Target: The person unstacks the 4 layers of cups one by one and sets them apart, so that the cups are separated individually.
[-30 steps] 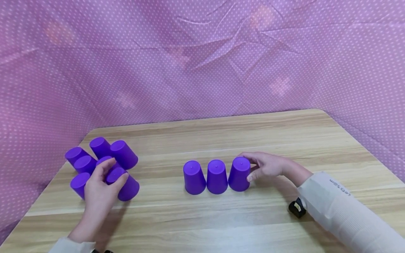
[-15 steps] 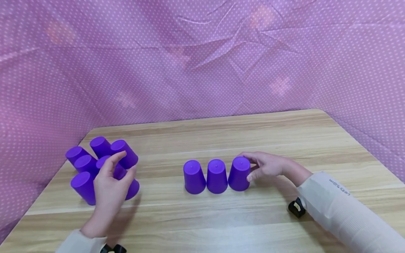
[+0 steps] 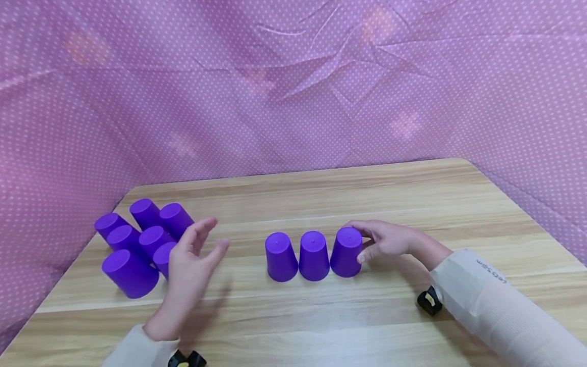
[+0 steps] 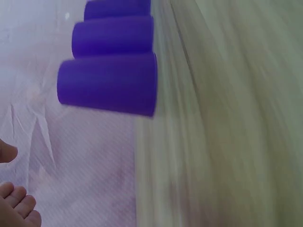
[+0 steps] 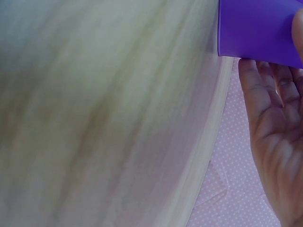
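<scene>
Three purple cups stand upside down in a row mid-table: a left cup (image 3: 281, 262), a middle cup (image 3: 314, 261) and a right cup (image 3: 346, 257). My right hand (image 3: 387, 239) holds the right cup from its right side, thumb in front and fingers behind; the right wrist view shows that cup (image 5: 260, 30) between thumb and fingers. Between the row and a cluster of purple cups (image 3: 132, 275) at the left, my left hand (image 3: 190, 270) is raised with thumb and fingers apart, holding nothing. It partly hides the cluster's nearest right cup (image 3: 164, 255).
The cluster has several upside-down cups packed close near the left edge of the wooden table (image 3: 293, 326). A pink dotted cloth (image 3: 293, 102) hangs behind and along both sides. Black wrist mounts (image 3: 429, 300) sit at each cuff.
My left hand has left the cluster and moved right, its fingers spreading and uncovering the cluster's front cup. My right hand and the row of three have stayed put.
</scene>
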Demonstrator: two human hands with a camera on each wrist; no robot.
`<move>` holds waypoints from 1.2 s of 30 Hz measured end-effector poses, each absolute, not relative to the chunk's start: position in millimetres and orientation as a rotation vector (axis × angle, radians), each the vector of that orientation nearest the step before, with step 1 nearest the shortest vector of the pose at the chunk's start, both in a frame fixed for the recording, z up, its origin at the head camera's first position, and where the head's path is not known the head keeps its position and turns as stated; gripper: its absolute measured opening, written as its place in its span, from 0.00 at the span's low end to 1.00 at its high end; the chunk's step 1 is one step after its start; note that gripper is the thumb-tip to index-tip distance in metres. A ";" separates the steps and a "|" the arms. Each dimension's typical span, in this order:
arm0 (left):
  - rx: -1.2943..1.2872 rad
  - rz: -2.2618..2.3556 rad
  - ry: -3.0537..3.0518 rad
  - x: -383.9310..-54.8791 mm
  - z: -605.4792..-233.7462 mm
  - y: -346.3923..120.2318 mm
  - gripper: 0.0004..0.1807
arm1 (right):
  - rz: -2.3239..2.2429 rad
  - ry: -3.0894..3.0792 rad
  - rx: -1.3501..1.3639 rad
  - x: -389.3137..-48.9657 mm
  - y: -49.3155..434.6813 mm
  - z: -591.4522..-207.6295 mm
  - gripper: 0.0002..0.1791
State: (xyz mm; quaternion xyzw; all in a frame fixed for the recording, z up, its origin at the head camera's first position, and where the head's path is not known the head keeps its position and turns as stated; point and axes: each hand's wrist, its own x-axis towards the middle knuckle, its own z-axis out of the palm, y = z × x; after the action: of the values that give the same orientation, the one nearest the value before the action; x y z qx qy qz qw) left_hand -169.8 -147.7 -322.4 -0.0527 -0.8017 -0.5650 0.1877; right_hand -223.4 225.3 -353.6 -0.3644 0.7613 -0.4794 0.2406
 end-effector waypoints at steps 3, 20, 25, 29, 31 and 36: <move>-0.174 -1.650 -2.268 -169.6 -320.3 -138.9 0.26 | -1.317 2.079 -0.989 -223.3 224.7 -352.9 0.32; -0.313 -1.833 -2.423 -172.2 -327.0 -101.4 0.34 | -1.286 2.123 -1.034 -224.8 226.6 -354.5 0.31; -0.318 -1.862 -2.444 -175.7 -330.2 -94.1 0.36 | -1.291 2.118 -1.022 -225.3 226.8 -353.6 0.32; -0.281 -1.874 -2.479 -177.8 -334.4 -89.8 0.36 | -1.296 2.109 -1.013 -225.7 226.7 -353.3 0.32; -0.263 -1.875 -2.493 -178.2 -336.5 -87.6 0.37 | -1.297 2.107 -1.016 -225.8 226.4 -353.5 0.32; -0.259 -1.878 -2.518 -177.1 -340.9 -82.6 0.37 | -1.304 2.099 -1.017 -225.6 225.5 -354.3 0.32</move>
State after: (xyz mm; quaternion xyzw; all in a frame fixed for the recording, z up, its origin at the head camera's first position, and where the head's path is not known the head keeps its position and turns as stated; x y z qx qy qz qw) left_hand -177.1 -82.6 -340.9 -0.0823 -0.7988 -0.5959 -0.0050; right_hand -225.6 225.5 -354.3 -0.3702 0.7638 -0.4747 0.2326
